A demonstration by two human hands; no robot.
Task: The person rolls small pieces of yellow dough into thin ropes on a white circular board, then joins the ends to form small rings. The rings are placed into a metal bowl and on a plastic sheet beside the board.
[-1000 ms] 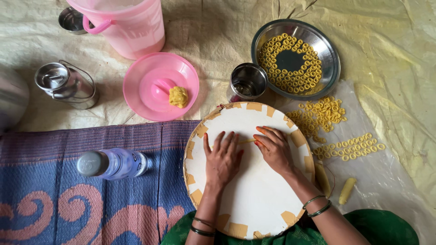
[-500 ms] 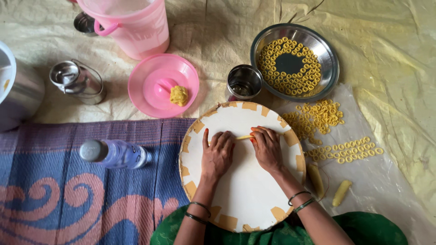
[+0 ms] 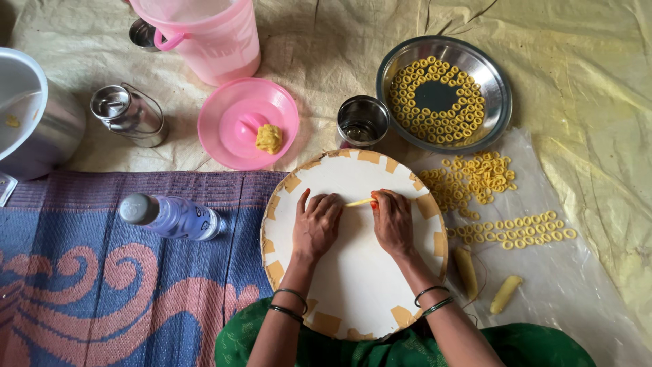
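1. Yellow dough is the material in hand: a thin strip of dough (image 3: pixel 358 202) lies on the round white board (image 3: pixel 353 272), near its far edge, stretched between the two hands.
2. The left hand (image 3: pixel 316 224) rests flat on the board, fingers extended and lightly spread, fingertips at the near end of the strip — pressing rather than clasping anything.
3. The right hand (image 3: pixel 392 221) is curled over the other end of the strip, fingers bent down onto it. Whether it pinches the dough or only rolls it under the fingers cannot be told from this view.
4. Done so far, by the look of it: a steel plate (image 3: pixel 445 94) beyond the board holds a ring-shaped layer of small dough rings around a bare centre, and more rings — a loose heap (image 3: pixel 475 178) and a tidy double row (image 3: pixel 519 231) — lie on the clear plastic sheet (image 3: pixel 577 285) to the person's right.
5. Left to work, judging from the supplies: two thick dough rolls (image 3: pixel 466 272) on the plastic sheet just beside the board, and a lump of dough (image 3: pixel 269 138) on the pink lid (image 3: pixel 231 132) beyond the board.
6. A small steel cup (image 3: pixel 363 121) stands just beyond the board's far rim.
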